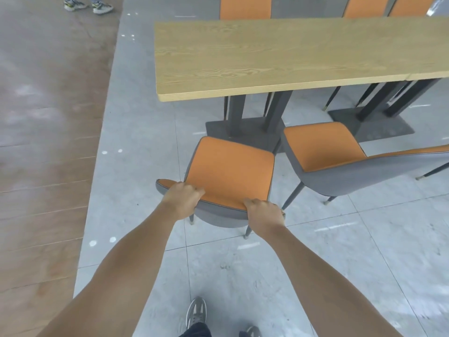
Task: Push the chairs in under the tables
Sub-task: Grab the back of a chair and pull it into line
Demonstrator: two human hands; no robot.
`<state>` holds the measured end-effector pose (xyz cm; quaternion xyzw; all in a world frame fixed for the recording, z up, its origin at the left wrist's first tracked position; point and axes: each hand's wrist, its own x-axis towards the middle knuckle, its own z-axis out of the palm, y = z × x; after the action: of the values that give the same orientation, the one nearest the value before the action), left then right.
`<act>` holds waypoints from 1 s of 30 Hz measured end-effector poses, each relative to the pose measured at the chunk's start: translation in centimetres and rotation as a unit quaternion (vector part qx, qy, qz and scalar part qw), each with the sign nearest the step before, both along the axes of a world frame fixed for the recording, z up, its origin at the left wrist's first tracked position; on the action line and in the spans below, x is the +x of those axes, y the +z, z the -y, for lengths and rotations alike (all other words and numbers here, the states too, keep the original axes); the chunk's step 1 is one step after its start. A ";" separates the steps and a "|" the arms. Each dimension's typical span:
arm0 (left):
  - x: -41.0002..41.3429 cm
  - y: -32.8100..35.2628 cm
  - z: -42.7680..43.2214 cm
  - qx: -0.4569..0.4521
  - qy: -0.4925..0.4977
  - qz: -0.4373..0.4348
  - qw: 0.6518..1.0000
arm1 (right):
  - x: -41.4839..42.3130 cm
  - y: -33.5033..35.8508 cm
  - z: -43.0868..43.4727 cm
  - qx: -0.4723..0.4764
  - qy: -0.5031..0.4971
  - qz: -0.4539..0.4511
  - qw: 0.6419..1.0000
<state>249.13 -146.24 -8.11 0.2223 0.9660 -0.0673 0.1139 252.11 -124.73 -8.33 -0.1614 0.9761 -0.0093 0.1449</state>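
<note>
An orange-and-grey chair (228,171) stands on the tiled floor just short of the wooden table (279,57), its seat facing the table and outside the table edge. My left hand (182,199) grips the left part of its backrest top. My right hand (264,215) grips the right part of the same backrest. A second orange-and-grey chair (340,159) stands to the right, pulled out and turned at an angle, its seat near the table base.
The table's dark pedestal base (245,132) sits ahead of the held chair. More orange chairs (245,7) line the table's far side. A brown wood floor (43,117) lies left. Another person's feet (87,4) show at top left. My shoes (195,312) are below.
</note>
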 end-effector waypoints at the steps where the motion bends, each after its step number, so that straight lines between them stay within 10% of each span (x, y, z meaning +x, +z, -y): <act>1: 0.4 0.0 -0.5 -0.002 0.002 0.002 1.000 | 0.1 -0.2 -0.7 -0.006 0.011 -0.004 1.000; 30: -2.3 0.6 -17.9 0.040 0.098 -0.008 0.994 | -9.7 1.5 -17.5 -0.083 0.150 -0.110 0.979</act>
<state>246.78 -128.31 -7.54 0.1302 0.9859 -0.0190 0.1029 242.45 -107.18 -6.83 -0.3173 0.9467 -0.0502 0.0222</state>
